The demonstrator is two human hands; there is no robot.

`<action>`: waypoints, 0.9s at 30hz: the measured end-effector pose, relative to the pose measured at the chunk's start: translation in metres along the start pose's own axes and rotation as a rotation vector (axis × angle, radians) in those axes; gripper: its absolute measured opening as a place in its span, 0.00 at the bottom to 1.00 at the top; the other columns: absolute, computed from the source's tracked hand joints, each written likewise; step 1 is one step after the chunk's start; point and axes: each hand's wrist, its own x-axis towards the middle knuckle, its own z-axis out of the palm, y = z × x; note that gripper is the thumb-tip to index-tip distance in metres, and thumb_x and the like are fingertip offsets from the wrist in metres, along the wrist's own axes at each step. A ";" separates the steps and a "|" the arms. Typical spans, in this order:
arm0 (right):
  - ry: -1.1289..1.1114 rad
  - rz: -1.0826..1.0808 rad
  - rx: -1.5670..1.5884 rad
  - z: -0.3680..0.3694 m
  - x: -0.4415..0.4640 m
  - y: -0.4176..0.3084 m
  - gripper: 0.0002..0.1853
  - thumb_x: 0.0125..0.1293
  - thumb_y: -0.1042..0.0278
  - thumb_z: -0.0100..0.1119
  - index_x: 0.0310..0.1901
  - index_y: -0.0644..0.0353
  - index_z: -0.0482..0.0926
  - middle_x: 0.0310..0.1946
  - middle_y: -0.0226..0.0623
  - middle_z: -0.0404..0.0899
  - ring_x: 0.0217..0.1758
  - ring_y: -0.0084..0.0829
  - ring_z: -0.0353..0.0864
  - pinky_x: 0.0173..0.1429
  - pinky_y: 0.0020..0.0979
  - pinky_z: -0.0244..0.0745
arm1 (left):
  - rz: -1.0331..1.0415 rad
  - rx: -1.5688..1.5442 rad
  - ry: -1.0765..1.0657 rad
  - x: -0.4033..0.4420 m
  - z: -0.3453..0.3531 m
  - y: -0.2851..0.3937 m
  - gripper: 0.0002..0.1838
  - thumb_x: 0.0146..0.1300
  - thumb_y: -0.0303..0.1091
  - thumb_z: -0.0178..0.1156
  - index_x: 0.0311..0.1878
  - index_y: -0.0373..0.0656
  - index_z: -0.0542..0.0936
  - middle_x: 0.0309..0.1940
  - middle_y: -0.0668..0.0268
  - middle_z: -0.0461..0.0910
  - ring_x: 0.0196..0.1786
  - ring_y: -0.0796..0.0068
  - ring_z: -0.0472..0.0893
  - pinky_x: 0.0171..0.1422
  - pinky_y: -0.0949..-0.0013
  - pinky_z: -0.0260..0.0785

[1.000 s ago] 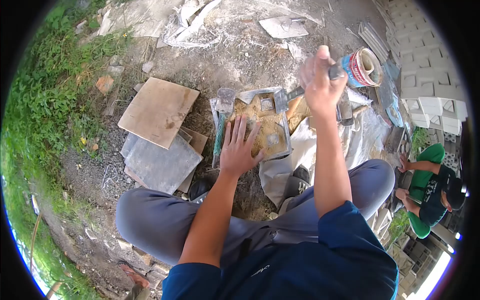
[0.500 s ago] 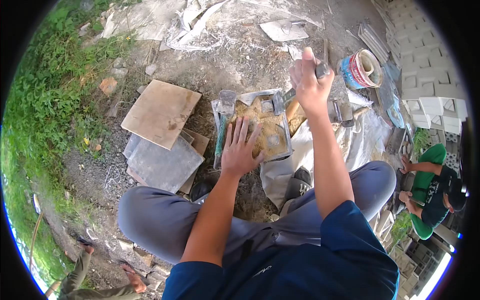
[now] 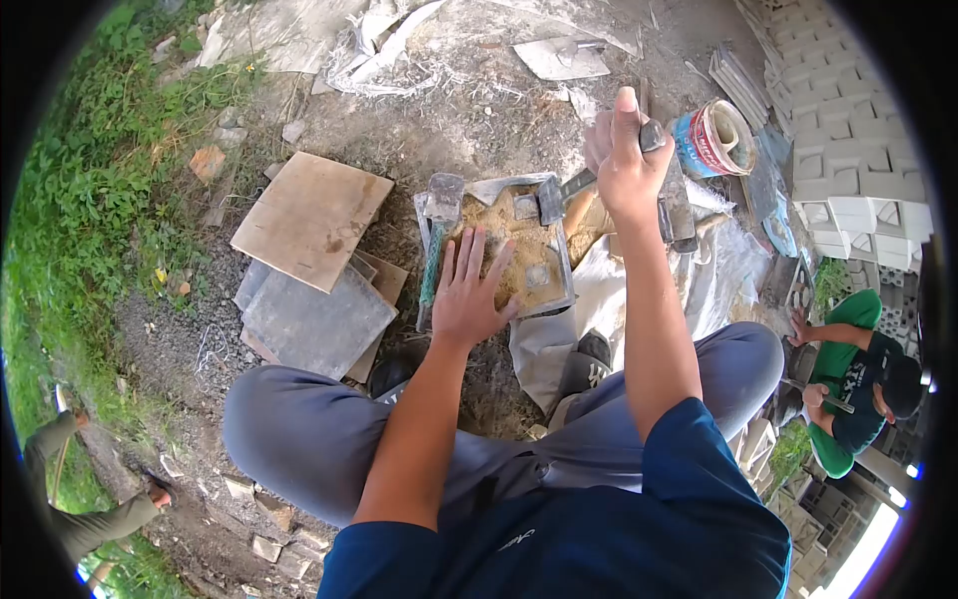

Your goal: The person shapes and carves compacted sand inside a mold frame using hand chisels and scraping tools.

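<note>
My left hand (image 3: 467,299) lies spread, palm down, on the tan sandy fill (image 3: 499,215) inside a square mould frame (image 3: 567,265). My right hand (image 3: 631,165) is wrapped round the grip of a hammer (image 3: 577,184). The dark hammer head reaches the frame's upper right part, beside a small square metal piece (image 3: 525,207); whether it touches is unclear. Another square piece (image 3: 538,276) shows lower in the fill. At the frame's upper left corner sits a grey block (image 3: 444,197), above a green-wrapped bar (image 3: 430,262).
Flat boards (image 3: 314,222) and grey slabs (image 3: 319,321) are stacked at left. A paint bucket (image 3: 704,140) stands at upper right, near pale stacked blocks (image 3: 848,120). At right a co-worker (image 3: 863,374) sits holding a tool. Another person's legs (image 3: 100,519) are at lower left.
The hammer head has come into plain view at the frame's upper right, with my right hand slightly higher. My left hand stays flat. The person at lower left has moved further left.
</note>
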 end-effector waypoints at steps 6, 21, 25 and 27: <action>-0.021 0.004 0.006 -0.001 -0.002 -0.004 0.28 0.82 0.59 0.48 0.19 0.51 0.58 0.14 0.19 0.57 0.15 0.14 0.52 0.18 0.26 0.43 | 0.001 -0.019 0.016 0.000 -0.001 0.000 0.45 0.62 0.56 0.62 0.81 0.63 0.56 0.81 0.47 0.48 0.83 0.49 0.48 0.86 0.46 0.38; 0.060 0.053 0.026 0.001 -0.009 0.010 0.26 0.82 0.57 0.48 0.21 0.50 0.59 0.13 0.18 0.55 0.14 0.14 0.51 0.18 0.26 0.41 | -0.005 -0.019 -0.007 -0.003 -0.001 -0.001 0.46 0.61 0.57 0.63 0.81 0.63 0.56 0.81 0.48 0.48 0.83 0.49 0.48 0.86 0.46 0.38; 0.003 -0.058 0.017 -0.006 0.000 -0.009 0.25 0.81 0.57 0.50 0.22 0.49 0.58 0.13 0.19 0.55 0.14 0.14 0.51 0.19 0.26 0.41 | -0.013 -0.019 -0.032 0.000 -0.001 -0.001 0.47 0.61 0.57 0.63 0.82 0.63 0.55 0.81 0.48 0.48 0.83 0.48 0.48 0.86 0.46 0.38; 0.021 -0.001 0.011 -0.007 -0.010 -0.005 0.25 0.81 0.55 0.49 0.23 0.49 0.58 0.14 0.19 0.55 0.14 0.15 0.51 0.19 0.27 0.42 | -0.007 -0.025 -0.024 -0.004 -0.002 -0.001 0.48 0.60 0.57 0.64 0.82 0.63 0.55 0.81 0.48 0.48 0.83 0.49 0.48 0.86 0.46 0.38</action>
